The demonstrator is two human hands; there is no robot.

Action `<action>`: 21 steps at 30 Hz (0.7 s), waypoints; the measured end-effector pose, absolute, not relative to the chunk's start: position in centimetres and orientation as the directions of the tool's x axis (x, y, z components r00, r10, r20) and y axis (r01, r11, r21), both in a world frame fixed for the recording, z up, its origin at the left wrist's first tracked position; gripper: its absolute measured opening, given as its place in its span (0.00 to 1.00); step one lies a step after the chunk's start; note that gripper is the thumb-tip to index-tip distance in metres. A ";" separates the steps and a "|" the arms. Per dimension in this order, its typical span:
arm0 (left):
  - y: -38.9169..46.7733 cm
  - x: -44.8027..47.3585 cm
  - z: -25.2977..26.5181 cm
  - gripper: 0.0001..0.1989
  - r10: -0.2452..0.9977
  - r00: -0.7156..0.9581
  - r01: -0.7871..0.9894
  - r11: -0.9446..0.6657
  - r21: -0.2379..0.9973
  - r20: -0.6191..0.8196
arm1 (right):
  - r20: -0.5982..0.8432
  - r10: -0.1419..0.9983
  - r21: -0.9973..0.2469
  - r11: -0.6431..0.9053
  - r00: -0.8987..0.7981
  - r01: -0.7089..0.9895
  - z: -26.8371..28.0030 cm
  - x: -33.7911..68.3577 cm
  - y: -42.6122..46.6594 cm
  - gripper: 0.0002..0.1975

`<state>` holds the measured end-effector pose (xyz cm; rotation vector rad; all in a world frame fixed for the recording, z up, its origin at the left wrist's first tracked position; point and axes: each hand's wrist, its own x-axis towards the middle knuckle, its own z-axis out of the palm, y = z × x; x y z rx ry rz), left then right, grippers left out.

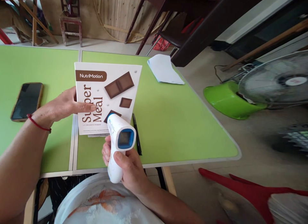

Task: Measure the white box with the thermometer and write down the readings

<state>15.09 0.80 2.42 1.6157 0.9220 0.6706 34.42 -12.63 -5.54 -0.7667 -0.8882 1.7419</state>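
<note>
My left hand (pixel 72 105) grips the left edge of a white NutriMotion "Super Meal" box (pixel 127 92), its thumb lying across the printed front. Pictures of chocolate pieces cover the box, which is held up over the green table. Wrapped round the handle of a white and blue infrared thermometer (pixel 117 153) is my right hand (pixel 127 166). The thermometer's nose points at the lower part of the box and overlaps it in view; whether they touch I cannot tell. Its small screen faces me and looks dark. A black pen (pixel 137 134) lies just right of the box.
A phone (pixel 27 101) lies on the left of the green table (pixel 183 131). White paper sheets (pixel 165 69) rest near the far right corner. Beyond the right edge are a fan (pixel 276 79), a green stool (pixel 231 99) and a red chair (pixel 252 192).
</note>
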 end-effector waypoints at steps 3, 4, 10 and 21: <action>0.8 15.3 2.5 0.23 0.849 0.526 0.217 -0.080 0.973 -0.047 | -0.084 0.948 -0.848 -0.230 -0.308 -0.476 -5.6 34.5 -12.6 0.15; 0.8 15.3 2.5 0.23 0.851 0.523 0.216 -0.077 0.973 -0.049 | -0.084 0.947 -0.852 -0.230 -0.310 -0.471 -5.7 34.5 -12.6 0.15; 0.8 15.4 2.5 0.22 0.869 0.489 0.251 -0.053 0.967 -0.080 | -0.092 0.949 -0.862 -0.228 -0.303 -0.452 -5.6 34.5 -12.7 0.17; 0.9 14.6 2.1 0.20 0.871 0.491 0.262 -0.130 0.956 -0.016 | -0.104 0.947 -0.853 -0.242 -0.303 -0.462 -5.6 35.0 -12.4 0.16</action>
